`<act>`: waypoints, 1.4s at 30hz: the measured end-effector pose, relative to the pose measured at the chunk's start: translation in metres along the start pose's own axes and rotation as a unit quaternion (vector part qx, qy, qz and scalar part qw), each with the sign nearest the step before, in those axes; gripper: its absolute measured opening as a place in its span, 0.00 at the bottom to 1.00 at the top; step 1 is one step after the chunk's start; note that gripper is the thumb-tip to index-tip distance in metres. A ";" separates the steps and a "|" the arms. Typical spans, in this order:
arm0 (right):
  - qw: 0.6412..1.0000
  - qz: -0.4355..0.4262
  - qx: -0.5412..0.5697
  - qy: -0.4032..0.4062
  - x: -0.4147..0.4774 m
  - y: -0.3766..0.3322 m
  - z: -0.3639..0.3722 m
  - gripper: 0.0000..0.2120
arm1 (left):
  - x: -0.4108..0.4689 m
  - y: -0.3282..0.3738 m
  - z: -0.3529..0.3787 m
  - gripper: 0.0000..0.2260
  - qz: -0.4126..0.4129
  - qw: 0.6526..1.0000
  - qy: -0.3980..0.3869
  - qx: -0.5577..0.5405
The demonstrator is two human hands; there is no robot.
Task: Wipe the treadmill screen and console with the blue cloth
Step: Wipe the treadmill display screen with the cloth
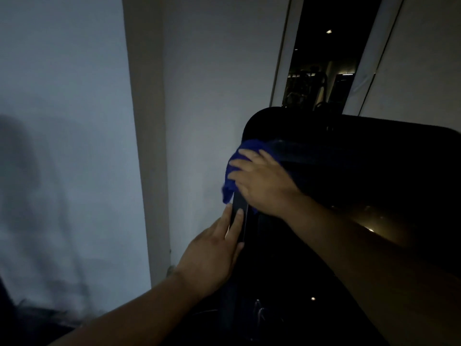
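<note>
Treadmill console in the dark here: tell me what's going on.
A person is wiping the treadmill console in a dim room. The right hand presses a blue cloth flat against the console's upper left corner. The left hand steadies the console's left edge, fingers lying along it. Most of the dark screen lies to the right of the cloth; whether it is already wiped cannot be told.

No text or label is legible anywhere.

We lose most of the treadmill console [361,171] to darkness, and its right side runs off the frame. Our right hand [264,181] covers much of the blue cloth [230,181]. Both forearms are cut by the lower edge.
</note>
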State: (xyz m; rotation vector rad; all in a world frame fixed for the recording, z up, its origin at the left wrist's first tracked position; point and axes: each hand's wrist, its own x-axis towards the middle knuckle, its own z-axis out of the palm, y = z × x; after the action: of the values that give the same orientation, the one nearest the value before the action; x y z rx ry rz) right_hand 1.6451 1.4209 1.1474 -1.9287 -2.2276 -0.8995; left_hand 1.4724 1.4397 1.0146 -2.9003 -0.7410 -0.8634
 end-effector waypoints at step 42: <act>0.995 -0.022 0.082 -0.058 -0.163 -0.155 0.070 0.17 | 0.048 -0.012 -0.036 0.32 0.059 0.997 -0.019 0.049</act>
State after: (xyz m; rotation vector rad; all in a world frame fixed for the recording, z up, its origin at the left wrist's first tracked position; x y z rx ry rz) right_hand 1.5591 1.3014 0.9636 -1.9100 -2.3332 -0.6025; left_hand 1.4836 1.4653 1.0686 -2.8477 -0.5901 -0.7391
